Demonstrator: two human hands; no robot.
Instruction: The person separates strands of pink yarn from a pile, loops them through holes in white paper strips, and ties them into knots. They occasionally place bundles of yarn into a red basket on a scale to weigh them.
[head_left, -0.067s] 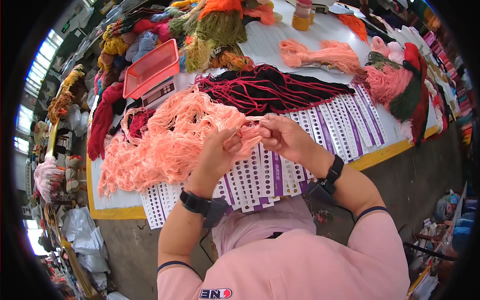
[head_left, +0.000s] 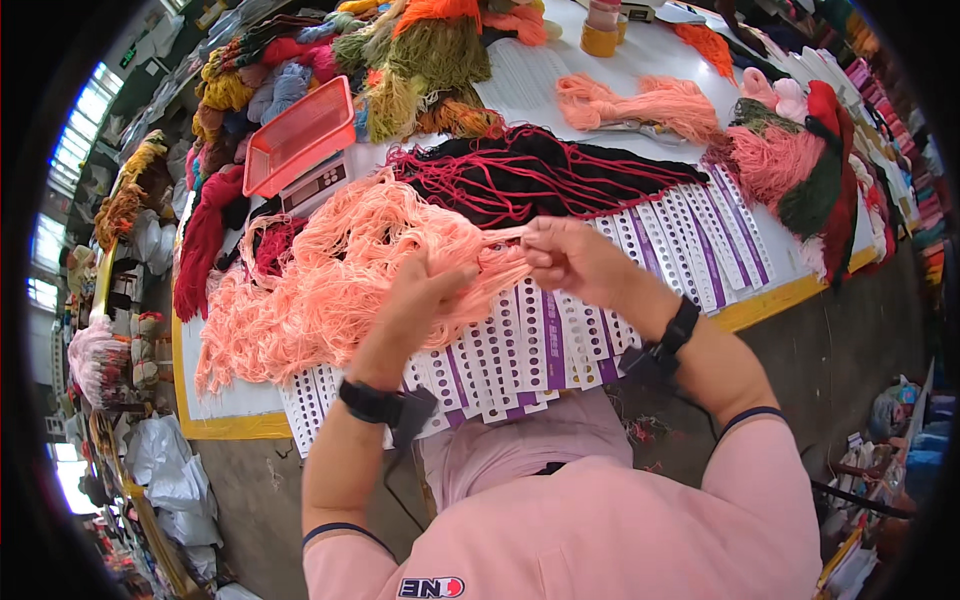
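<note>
A big loose heap of peach thread [head_left: 310,290] spreads over the left part of the table and trails toward my right hand. My right hand [head_left: 568,258] is closed in a pinch on a thin bundle of that thread, drawn out at the heap's right end. My left hand [head_left: 422,298] lies against the heap, thumb and fingers apart, slightly blurred. Perforated white and purple cards [head_left: 515,345] lie in rows under the thread and my hands. Just behind is a dark hank of black and magenta yarn [head_left: 530,175].
A pink tray [head_left: 300,137] sits on a scale [head_left: 320,180] at the left. Another peach hank [head_left: 640,105] lies farther back, and pink and green hanks [head_left: 775,165] are at the right. Multicoloured yarn [head_left: 430,70] is piled at the back. A yellow edge [head_left: 235,427] borders the table.
My left hand has moved left, away from my right hand, and its fingers have opened. My right hand keeps its pinch on the thread and has shifted slightly right.
</note>
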